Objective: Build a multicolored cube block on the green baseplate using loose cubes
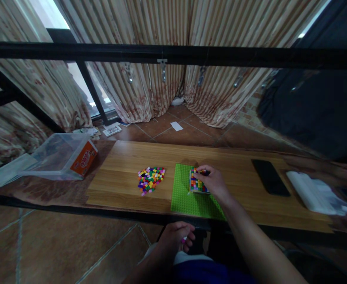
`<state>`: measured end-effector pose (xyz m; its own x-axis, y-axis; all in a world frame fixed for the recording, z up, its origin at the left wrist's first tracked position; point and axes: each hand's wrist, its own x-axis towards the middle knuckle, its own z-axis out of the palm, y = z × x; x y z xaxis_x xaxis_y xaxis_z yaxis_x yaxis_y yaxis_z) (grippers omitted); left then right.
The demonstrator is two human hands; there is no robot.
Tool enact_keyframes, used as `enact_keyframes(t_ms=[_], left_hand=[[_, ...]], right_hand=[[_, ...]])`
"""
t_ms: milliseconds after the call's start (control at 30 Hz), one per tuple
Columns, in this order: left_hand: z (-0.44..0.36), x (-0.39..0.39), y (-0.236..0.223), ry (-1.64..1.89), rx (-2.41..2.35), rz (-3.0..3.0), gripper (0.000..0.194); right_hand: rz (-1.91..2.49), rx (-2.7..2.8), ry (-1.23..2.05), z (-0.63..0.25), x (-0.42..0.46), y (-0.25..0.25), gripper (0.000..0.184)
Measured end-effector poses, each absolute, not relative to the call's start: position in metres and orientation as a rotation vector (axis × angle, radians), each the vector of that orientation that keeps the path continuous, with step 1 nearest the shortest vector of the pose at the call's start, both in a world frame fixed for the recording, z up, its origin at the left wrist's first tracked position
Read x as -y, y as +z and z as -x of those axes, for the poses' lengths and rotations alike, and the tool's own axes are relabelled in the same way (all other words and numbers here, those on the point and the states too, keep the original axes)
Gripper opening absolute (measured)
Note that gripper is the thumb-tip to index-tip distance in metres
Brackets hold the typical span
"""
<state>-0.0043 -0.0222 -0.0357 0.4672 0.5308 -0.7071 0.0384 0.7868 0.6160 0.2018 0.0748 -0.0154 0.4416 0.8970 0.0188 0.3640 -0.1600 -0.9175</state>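
On the green baseplate (181, 189) stands a block built of small multicoloured toy bricks (197, 184). My right hand (214, 181) reaches over its right side, with thumb and fingers pinched together at the top back edge. What sits between those fingertips is too small to make out. Below the table's front edge, close to my lap, my left hand (176, 235) is curled with the palm partly up. A small pink and white piece, seemingly toy bricks (184, 239), shows between its fingers. Left of the baseplate lies a loose pile of coloured bricks (151, 180).
A clear plastic box (57, 157) with an orange label lies at the left beyond the wooden board (114, 177). A black phone-like slab (270, 177) and a white packet (309, 191) are at the right. A dark metal bar (173, 55) crosses in front of the curtains.
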Motion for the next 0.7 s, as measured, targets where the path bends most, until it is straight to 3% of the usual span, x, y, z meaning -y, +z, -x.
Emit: enact_keyframes(t_ms=[467, 700], left_hand=[[0.012, 0.019, -0.013, 0.541, -1.009, -0.439, 0.027], [0.022, -0.004, 0.011, 0.676, -0.781, -0.261, 0.043]], right_hand=[[1.684, 1.086, 0.555, -0.209, -0.065, -0.009, 0.028], [1.577, 1.178, 0.451, -0.187, -0.009, 0.007, 0.021]])
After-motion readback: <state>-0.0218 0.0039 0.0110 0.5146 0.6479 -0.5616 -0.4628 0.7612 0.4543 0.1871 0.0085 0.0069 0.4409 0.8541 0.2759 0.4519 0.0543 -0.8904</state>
